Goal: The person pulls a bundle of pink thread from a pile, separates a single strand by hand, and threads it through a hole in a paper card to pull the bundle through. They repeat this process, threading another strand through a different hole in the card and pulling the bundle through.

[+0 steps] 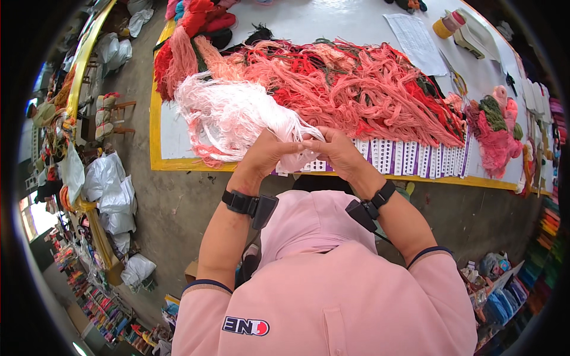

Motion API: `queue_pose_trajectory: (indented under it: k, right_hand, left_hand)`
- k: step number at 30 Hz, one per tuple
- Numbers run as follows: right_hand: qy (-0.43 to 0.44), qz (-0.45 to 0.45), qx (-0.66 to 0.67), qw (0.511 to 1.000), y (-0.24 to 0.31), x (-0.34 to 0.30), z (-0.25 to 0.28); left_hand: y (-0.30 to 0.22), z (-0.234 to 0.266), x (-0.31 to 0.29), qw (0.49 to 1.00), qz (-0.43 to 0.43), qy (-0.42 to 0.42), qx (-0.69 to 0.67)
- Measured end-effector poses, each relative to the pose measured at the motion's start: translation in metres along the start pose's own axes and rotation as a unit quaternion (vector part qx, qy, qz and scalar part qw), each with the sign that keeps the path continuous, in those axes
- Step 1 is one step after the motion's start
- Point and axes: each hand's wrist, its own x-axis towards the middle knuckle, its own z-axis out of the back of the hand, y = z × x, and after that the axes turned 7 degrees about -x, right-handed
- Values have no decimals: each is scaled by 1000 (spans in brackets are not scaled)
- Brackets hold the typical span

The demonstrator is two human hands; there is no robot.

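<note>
My left hand and my right hand meet at the table's front edge, fingers closed on the end of a bundle of white yarn. The loose strands of that bundle spread away to the left over the table. Just under my fingers the exact grip on the yarn is partly hidden. Behind my hands lies a broad heap of pink yarn, mixed with red and dark green strands. A row of white cards with punched holes runs along the front edge, right of my hands, with strands over their far ends.
The white table has a yellow edge. A paper sheet, scissors, a yarn cone and a grey device lie at the far right. Green and pink skeins rest at the right end. White bags stand at left.
</note>
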Motion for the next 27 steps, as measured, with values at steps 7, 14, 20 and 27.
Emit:
queue_pose_trajectory:
  k: [7,14,20,27]
  right_hand:
    - [22,-6,94,995,0,-2,1]
    - [13,4,106,994,6,1,1]
    - [-11,14,28,999,3,8,-8]
    - [-5,-2,37,999,7,5,-3]
  left_hand:
    - [-2,2,-2,1000,-13,9,-12]
    - [-2,6,0,1000,-21,21,-7]
    - [0,6,1,1000,-19,23,-4]
    - [-1,6,0,999,-39,21,-21]
